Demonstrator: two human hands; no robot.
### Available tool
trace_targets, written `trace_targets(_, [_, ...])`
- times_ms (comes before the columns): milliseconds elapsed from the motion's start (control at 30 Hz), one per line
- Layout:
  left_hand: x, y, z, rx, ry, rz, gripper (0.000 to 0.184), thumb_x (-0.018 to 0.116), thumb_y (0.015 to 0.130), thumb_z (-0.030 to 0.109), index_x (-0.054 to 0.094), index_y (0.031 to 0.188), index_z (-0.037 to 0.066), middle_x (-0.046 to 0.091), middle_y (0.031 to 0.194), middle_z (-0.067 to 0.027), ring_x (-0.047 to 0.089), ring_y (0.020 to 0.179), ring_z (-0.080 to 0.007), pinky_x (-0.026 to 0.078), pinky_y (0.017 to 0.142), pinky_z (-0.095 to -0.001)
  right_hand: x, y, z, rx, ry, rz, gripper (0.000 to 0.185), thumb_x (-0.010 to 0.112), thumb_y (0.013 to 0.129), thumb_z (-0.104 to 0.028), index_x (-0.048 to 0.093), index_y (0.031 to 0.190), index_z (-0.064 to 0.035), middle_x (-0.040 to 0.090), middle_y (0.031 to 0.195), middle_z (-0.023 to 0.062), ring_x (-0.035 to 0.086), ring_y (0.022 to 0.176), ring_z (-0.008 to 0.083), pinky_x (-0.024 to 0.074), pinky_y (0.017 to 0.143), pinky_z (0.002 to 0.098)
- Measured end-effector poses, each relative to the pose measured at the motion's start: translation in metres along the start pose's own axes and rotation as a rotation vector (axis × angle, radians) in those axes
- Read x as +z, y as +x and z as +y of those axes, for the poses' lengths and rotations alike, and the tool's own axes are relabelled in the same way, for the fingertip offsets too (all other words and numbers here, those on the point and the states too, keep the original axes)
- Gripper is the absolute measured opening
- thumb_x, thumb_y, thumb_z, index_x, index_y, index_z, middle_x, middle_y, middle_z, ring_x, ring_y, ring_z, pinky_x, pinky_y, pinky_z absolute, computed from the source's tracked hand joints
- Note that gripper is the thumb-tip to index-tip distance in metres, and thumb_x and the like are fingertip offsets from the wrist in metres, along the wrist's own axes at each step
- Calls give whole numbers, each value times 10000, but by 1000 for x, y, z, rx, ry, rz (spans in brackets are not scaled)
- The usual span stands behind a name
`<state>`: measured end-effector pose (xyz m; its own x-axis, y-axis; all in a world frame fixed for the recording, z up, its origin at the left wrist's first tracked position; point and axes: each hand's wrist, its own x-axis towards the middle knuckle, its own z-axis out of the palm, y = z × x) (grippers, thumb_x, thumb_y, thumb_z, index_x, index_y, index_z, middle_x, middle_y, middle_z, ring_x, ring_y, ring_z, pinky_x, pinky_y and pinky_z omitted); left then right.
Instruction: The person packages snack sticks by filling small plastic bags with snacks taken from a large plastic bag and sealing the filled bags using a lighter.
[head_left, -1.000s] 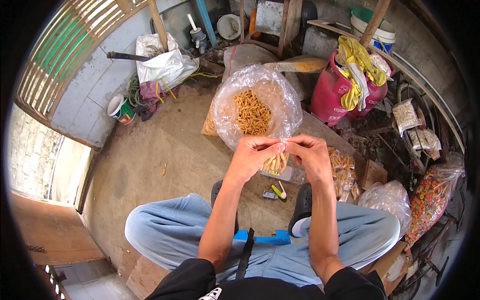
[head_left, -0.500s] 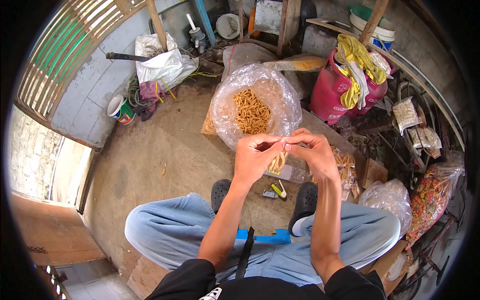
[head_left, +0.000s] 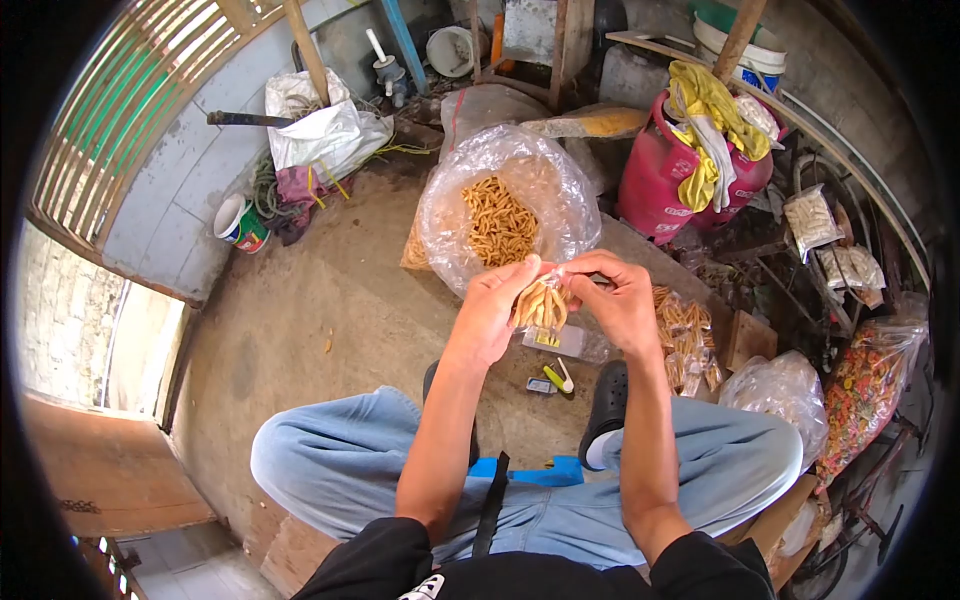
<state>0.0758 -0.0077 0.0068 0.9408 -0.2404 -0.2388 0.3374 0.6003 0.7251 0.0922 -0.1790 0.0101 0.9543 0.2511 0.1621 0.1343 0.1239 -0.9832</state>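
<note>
A small clear plastic bag of yellow-brown stick snacks (head_left: 541,306) hangs between my two hands, its neck pinched at the top. My left hand (head_left: 492,308) grips the bag's upper left side with thumb and fingers closed. On the other side, my right hand (head_left: 618,308) pinches the gathered top near the neck. Just beyond stands a large open clear plastic sack (head_left: 572,215) holding a heap of brown stick snacks (head_left: 500,222). Filled small bags (head_left: 687,340) lie on the floor to the right of my right hand.
Between the feet lie a green-and-white tool (head_left: 558,378), a small blue-and-white box (head_left: 540,386) and a clear plastic packet (head_left: 575,342). Pink gas cylinders (head_left: 650,190) with a yellow cloth stand at the back right. A bag of colourful snacks (head_left: 862,400) leans at the right.
The small bag has turned and come into fuller view below my fingers. My left hand has shifted slightly left and tilted upward; my right hand still pinches the top.
</note>
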Motion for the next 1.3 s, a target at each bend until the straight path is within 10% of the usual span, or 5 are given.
trace_targets(767, [13,-8,-2,339,464,44,126,637,874,112,628,923,-3,626,789,-11,552,695,-40,442,601,-199,9,-1,-24,-553,-609,98,170,658,756,59,694,899,-26,640,821,87,633,689,212,504,595,290])
trace_targets(1033, [13,-11,-1,336,405,84,110,638,862,86,660,878,-21,662,779,-45,589,682,-51,458,579,-201,1,0,-14,15,16,53,145,642,852,-45,680,980,11,667,853,54,606,737,95,488,629,232])
trace_targets(1300, [4,-6,-11,481,748,82,98,623,856,90,642,886,-1,624,714,-13,531,646,-44,423,562,-216,-9,1,-12,138,-168,-80,142,656,860,-93,667,951,16,646,779,14,559,709,50,449,605,202])
